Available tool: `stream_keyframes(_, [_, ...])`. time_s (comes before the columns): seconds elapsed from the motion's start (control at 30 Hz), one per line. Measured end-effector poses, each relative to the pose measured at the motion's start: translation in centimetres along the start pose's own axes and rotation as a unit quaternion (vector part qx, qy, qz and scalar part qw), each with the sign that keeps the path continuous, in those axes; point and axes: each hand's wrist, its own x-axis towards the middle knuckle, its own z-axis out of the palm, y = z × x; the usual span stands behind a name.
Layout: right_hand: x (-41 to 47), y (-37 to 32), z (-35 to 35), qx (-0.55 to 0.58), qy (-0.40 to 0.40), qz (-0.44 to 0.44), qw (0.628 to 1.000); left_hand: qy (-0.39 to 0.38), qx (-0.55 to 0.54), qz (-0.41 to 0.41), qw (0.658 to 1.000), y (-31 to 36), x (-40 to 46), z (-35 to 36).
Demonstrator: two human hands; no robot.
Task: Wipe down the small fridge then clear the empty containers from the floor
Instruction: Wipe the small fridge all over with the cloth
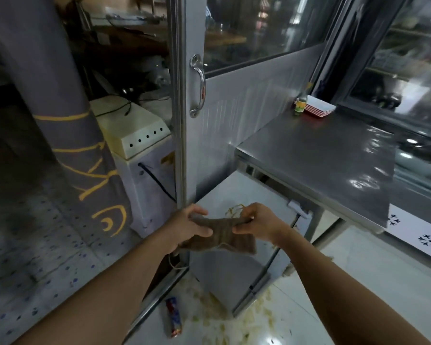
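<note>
A frayed brown cloth [222,236] is stretched between both my hands, above the small white fridge [237,270] that stands under the steel table. My left hand [189,226] grips the cloth's left end with fingers curled over it. My right hand [258,224] pinches the right end, and loose threads hang from the cloth. On the floor near the fridge's front corner lies an empty can [174,317] with a red and blue label, on its side.
A steel table [321,168] stands on the right, with a small bottle [301,103] and stacked red-and-white trays [319,107] at its far end. A glass door with a metal handle [198,85] stands ahead. A white machine [137,135] sits left of it. Food scraps [234,317] litter the floor.
</note>
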Motion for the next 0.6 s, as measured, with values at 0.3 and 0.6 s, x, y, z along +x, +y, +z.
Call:
stream_keyframes(0.3, [2.9,1.6,2.7,0.224,-0.037,0.074,0.971,0.040,0.324,0.114,0.938,-0.8,5.7,-0.2])
stream_keyframes(0.6, [11.6,3.2,1.7,0.059,0.113,0.072,0.989,0.068,0.313,0.046,0.946,-1.8,11.9,-1.8])
